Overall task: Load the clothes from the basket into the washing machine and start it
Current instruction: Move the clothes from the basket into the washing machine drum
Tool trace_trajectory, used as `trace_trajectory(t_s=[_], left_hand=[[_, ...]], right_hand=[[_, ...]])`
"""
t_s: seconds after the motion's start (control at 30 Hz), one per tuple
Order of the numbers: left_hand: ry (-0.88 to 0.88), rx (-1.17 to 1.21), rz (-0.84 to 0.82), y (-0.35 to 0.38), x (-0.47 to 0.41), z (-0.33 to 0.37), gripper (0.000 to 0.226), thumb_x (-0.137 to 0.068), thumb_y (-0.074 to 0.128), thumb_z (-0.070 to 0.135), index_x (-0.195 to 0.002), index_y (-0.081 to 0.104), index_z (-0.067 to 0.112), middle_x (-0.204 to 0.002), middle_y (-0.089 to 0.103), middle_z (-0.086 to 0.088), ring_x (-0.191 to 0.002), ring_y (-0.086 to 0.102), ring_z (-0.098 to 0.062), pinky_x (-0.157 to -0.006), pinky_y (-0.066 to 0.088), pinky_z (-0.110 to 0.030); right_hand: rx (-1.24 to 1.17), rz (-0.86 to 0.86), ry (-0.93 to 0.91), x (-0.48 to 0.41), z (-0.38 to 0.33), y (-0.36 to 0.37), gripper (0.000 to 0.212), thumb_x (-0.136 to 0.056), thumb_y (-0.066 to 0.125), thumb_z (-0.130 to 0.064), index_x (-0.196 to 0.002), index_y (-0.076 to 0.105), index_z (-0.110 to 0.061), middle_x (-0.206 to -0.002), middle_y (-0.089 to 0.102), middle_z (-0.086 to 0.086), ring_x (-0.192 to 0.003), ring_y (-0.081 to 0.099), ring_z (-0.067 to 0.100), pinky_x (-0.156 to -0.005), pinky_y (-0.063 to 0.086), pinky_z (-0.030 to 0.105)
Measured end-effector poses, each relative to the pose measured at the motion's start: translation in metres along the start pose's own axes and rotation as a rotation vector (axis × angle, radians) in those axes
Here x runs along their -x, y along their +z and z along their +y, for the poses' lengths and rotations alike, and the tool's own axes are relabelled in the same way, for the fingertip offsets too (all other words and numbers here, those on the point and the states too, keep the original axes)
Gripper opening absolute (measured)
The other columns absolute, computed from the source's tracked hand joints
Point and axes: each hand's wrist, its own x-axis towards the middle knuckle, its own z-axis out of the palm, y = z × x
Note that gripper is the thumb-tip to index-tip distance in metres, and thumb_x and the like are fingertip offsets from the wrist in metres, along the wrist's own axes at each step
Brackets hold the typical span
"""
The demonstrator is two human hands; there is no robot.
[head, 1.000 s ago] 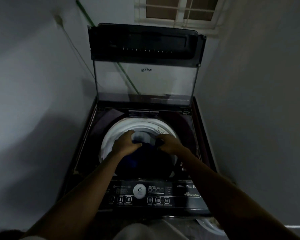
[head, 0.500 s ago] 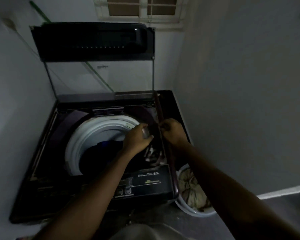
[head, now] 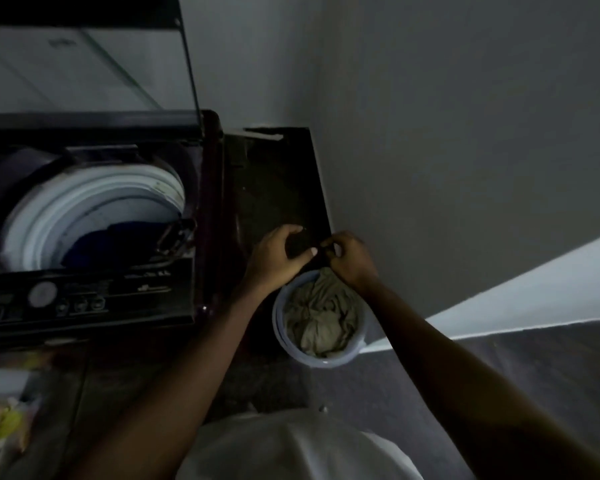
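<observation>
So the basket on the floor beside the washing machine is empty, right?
Not empty. The head view shows the basket on the floor beside the washing machine, and it holds crumpled greyish-green clothes.

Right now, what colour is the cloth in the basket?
The cloth is pale olive-beige; the head view shows it.

Both forearms are bare from the wrist to the frame edge, with no sleeve over them. The left hand (head: pixel 274 259) and right hand (head: pixel 353 263) are uncovered. The left hand shows a short-trimmed thumbnail (head: pixel 313 251). A light, whitish garment (head: pixel 291 448), smooth and unpatterned, covers the body at the lower edge.
</observation>
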Motion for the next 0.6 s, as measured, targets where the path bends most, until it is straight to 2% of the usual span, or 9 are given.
trace_trajectory(t_s=[0.1, 0.27, 0.47, 0.6], left_hand=[[-0.037, -0.03, -0.051, 0.029, 0.013, 0.005, 0.056, -0.083, 0.07, 0.051, -0.132, 0.054, 0.028, -0.136, 0.056, 0.005, -0.126, 0.051, -0.015, -0.103, 0.046, -0.035], [-0.065, -0.092, -0.12, 0.062, 0.019, -0.003, 0.055, -0.086, 0.068, 0.049, -0.133, 0.053, 0.024, -0.136, 0.056, 0.004, -0.124, 0.052, -0.014, -0.096, 0.042, -0.025], [-0.027, -0.207, -0.229, 0.092, 0.01, -0.041, 0.048, -0.083, 0.073, 0.044, -0.121, 0.061, 0.017, -0.117, 0.066, -0.003, -0.107, 0.062, -0.022, -0.085, 0.051, -0.033], [-0.003, -0.267, -0.257, 0.119, -0.008, -0.077, 0.048, -0.083, 0.073, 0.043, -0.121, 0.061, 0.016, -0.119, 0.066, -0.005, -0.109, 0.061, -0.024, -0.086, 0.05, -0.032]], right_hand=[[-0.003, -0.004, 0.046, 0.018, 0.031, -0.006, 0.02, -0.086, 0.059, -0.009, -0.103, 0.07, -0.013, -0.113, 0.062, 0.009, -0.103, 0.06, 0.024, -0.086, 0.043, 0.024], [0.019, -0.031, 0.122, 0.031, 0.065, -0.006, 0.024, -0.089, 0.055, -0.013, -0.109, 0.068, -0.008, -0.116, 0.062, 0.015, -0.104, 0.06, 0.031, -0.089, 0.048, 0.035], [0.016, -0.061, 0.294, 0.04, 0.109, 0.025, 0.034, -0.085, 0.058, -0.018, -0.118, 0.065, -0.009, -0.122, 0.061, 0.015, -0.111, 0.058, 0.033, -0.092, 0.048, 0.035], [0.024, -0.067, 0.341, 0.028, 0.141, 0.051, 0.031, -0.083, 0.06, -0.015, -0.112, 0.068, -0.008, -0.119, 0.062, 0.015, -0.108, 0.059, 0.033, -0.089, 0.047, 0.032]])
